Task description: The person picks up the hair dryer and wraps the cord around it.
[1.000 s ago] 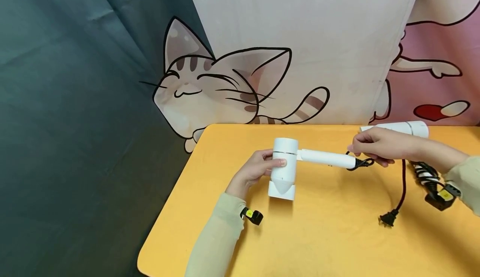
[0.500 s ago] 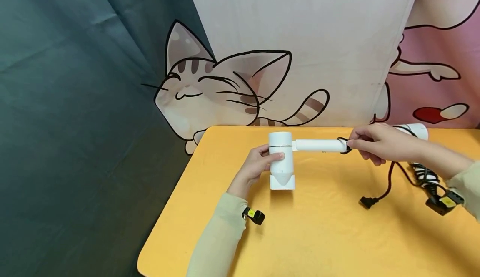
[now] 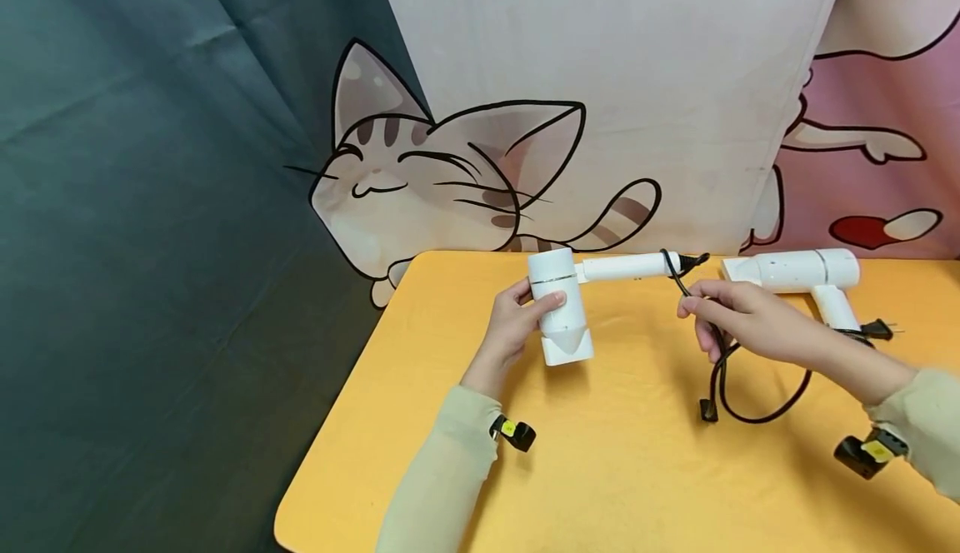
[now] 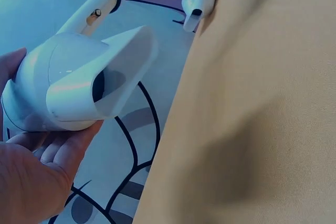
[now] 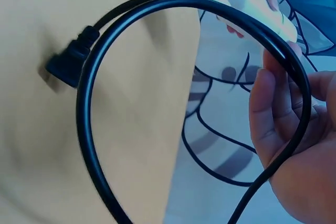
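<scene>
In the head view, a white hair dryer is held up over the table, its handle pointing right. My left hand grips its barrel, thumb on top; the left wrist view shows the flared nozzle and fingers beneath the barrel. My right hand pinches the black power cord, which passes over the handle's end and hangs in a loop. The cord's plug dangles near the table in the right wrist view.
A second white hair dryer lies at the table's back right. Its black plug shows beside the right forearm. The yellow table has a rounded left edge, with a cat-print curtain behind.
My right hand has come nearer from the handle's end, drawing the cord over the handle. The held hair dryer's handle has swung away from me. More of the second dryer shows.
</scene>
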`<state>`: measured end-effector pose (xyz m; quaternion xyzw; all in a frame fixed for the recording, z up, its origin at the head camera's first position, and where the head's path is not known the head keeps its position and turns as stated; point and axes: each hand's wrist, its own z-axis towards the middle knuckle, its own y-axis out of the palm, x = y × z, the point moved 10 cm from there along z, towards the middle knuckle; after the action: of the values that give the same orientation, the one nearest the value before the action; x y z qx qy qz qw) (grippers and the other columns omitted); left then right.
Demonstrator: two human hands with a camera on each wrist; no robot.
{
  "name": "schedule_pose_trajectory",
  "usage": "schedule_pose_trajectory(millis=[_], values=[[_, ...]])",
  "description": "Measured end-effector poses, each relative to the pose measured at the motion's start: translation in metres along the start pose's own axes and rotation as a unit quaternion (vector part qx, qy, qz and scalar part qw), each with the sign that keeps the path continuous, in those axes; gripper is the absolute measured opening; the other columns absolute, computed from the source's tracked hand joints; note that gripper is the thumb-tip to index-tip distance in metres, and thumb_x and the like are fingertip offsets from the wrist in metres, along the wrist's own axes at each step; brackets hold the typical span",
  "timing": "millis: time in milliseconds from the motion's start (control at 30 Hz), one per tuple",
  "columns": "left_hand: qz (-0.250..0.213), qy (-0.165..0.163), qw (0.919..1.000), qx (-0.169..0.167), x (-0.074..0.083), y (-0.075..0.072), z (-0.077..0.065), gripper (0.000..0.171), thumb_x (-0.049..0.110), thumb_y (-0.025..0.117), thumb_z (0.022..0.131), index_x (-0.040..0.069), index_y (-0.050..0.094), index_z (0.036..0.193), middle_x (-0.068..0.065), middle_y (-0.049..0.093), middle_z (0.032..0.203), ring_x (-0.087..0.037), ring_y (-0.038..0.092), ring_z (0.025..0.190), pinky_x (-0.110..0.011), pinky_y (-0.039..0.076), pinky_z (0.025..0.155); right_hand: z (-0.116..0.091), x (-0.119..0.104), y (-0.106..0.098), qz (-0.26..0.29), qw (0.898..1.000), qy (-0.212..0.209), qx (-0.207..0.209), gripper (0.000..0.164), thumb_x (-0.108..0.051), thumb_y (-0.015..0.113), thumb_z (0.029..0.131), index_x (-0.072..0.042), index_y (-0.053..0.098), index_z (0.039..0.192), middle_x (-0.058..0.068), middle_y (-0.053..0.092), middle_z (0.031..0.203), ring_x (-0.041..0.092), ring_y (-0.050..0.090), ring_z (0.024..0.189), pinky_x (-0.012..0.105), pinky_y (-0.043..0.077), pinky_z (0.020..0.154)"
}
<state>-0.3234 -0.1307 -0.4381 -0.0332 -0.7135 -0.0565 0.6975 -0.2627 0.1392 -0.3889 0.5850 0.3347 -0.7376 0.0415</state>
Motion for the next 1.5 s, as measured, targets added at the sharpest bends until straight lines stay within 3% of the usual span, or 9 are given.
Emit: schedule_pose_trajectory(millis=[133,367,733,1067,1500], values=[[-0.012,0.004,0.9999,0.007,0.003,0.0,-0.001,0.048,0.011,0.081,0.093,-0.001,0.068,0.137,-0.017,0.07,0.125,-0.024,0.072,0.099,-0.038,0.066,0.083,-0.004,0.004,0.012,0.013,1.0,-0.021,-0.017,0.028,-0.01,0.038,0.117,0.006,0.061,0.119,0.006,0.068,0.08,0.021,0.07,0.069,0.035,0.062,0.062],[-0.029,0.006,0.9995,0.007,0.005,0.003,-0.002,0.047,0.008,0.08,0.093,-0.003,0.067,0.138,-0.019,0.072,0.125,-0.022,0.072,0.099,-0.036,0.065,0.082,-0.008,0.013,0.026,0.011,0.999,-0.041,-0.015,0.028,-0.008,0.038,0.117,0.002,0.065,0.116,0.004,0.072,0.089,0.016,0.07,0.081,0.034,0.064,0.068],[-0.062,-0.005,0.9981,-0.003,0.004,0.009,-0.004,0.046,0.009,0.075,0.096,-0.005,0.065,0.139,-0.021,0.074,0.123,-0.023,0.074,0.1,-0.04,0.065,0.086,-0.014,0.037,0.037,0.074,0.997,-0.021,-0.033,0.032,-0.01,0.036,0.118,0.005,0.064,0.122,0.013,0.074,0.108,0.011,0.073,0.1,0.039,0.066,0.076],[-0.087,-0.016,0.996,-0.015,0.002,0.016,-0.007,0.044,0.009,0.074,0.095,-0.008,0.066,0.135,-0.012,0.075,0.114,-0.018,0.072,0.094,-0.031,0.064,0.077,-0.015,0.051,0.028,0.053,0.998,-0.029,0.01,0.03,-0.009,0.039,0.117,0.0,0.067,0.116,0.009,0.072,0.109,0.01,0.071,0.097,0.042,0.066,0.072],[-0.095,-0.032,0.9937,-0.049,0.003,0.021,-0.013,0.048,0.01,0.072,0.093,-0.009,0.063,0.137,-0.005,0.073,0.107,-0.016,0.072,0.089,-0.027,0.062,0.07,-0.01,0.069,0.013,0.032,0.998,-0.011,0.055,0.033,-0.012,0.039,0.117,0.006,0.066,0.112,0.01,0.068,0.103,0.013,0.07,0.093,0.038,0.066,0.072]])
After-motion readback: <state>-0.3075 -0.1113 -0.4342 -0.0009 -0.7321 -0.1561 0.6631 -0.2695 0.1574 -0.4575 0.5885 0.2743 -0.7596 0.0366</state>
